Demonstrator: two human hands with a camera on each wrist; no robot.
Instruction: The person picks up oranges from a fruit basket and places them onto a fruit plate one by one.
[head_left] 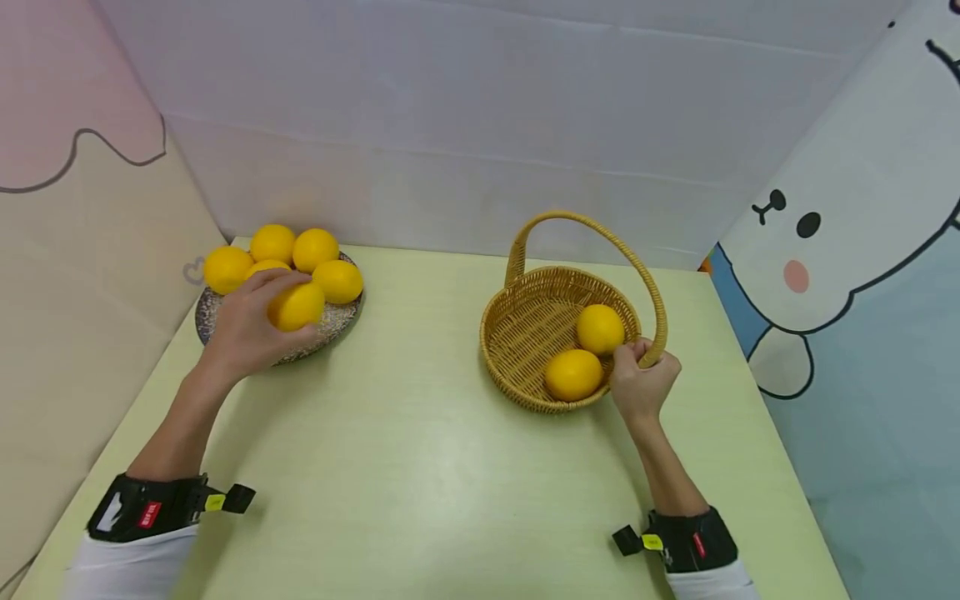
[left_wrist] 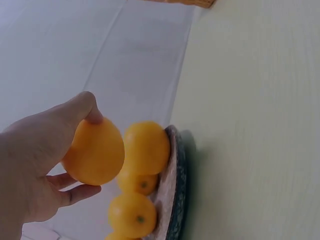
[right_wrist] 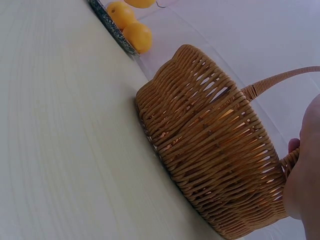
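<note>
My left hand grips an orange between thumb and fingers, held above a speckled plate. In the left wrist view the thumb presses the top of this orange, with fingers under it. Several more oranges lie on the plate behind it. My right hand grips the base of the handle of a woven wicker basket, at its right side. Inside the basket two oranges sit toward the right. From the right wrist view the basket wall mostly hides them.
Plate and basket both stand toward the back of a pale table, with a stretch of tabletop between them. A white cloth backdrop rises behind. Printed cloth panels flank the table on either side.
</note>
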